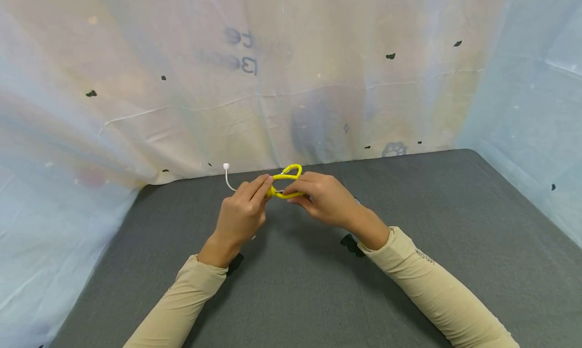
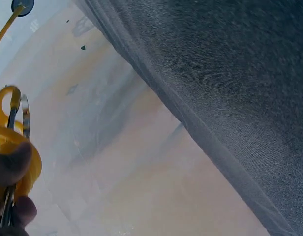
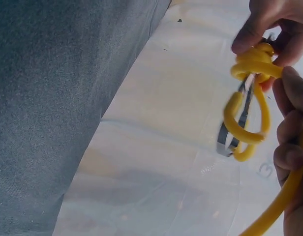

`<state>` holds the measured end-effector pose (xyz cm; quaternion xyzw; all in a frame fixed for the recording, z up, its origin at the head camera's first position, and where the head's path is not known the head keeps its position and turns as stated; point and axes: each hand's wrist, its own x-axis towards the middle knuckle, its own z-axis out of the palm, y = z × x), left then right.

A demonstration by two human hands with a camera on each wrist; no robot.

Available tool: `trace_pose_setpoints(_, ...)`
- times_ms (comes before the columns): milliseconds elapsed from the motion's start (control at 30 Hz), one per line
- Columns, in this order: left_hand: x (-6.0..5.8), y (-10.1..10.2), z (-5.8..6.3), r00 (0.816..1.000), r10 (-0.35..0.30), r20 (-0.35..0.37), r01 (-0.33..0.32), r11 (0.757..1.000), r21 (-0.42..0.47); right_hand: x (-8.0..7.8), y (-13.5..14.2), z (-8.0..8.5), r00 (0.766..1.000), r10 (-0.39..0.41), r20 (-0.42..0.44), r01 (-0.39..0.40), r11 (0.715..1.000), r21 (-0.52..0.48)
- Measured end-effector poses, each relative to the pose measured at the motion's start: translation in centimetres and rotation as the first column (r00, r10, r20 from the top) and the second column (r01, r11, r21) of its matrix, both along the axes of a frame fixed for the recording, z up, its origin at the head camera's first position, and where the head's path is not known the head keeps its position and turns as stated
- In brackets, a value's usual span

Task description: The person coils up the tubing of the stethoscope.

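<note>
A stethoscope with yellow tubing (image 1: 292, 167) is held up between both hands above the grey table. Its tubing is wound in several turns (image 3: 255, 61) around the metal ear tubes. My left hand (image 1: 243, 211) grips the stethoscope at this coil, thumb and fingers pinching it. A white ear tip (image 1: 226, 166) on a curved tube sticks out beyond that hand. My right hand (image 1: 325, 199) pinches the yellow tubing, and a length of it runs down past the fingers in the right wrist view. The round chest piece (image 2: 22, 7) hangs at the upper left of the left wrist view.
The grey cloth-covered table (image 1: 291, 297) lies beneath both hands. A pale, translucent sheet (image 1: 318, 85) with dark specks and faint lettering hangs along its back edge, and a bluish sheet (image 1: 536, 110) hangs at the right.
</note>
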<state>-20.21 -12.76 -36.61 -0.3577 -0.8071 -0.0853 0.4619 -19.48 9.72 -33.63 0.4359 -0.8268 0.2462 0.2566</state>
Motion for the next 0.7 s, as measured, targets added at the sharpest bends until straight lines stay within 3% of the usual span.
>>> trace_pose_setpoints(333,0.04,0.06,0.02,0.995,-0.098,0.033,0.101,0.986,-0.131,0.02,0.19,-0.01,0.998,-0.058,0.012,0.058,0.998,0.002)
trace_pose_setpoints(700,0.35,-0.37,0.76,0.964,-0.226,0.14,0.241,0.965,-0.103,-0.39,0.78,0.11,0.997,0.011,0.073,0.001,0.985,-0.17)
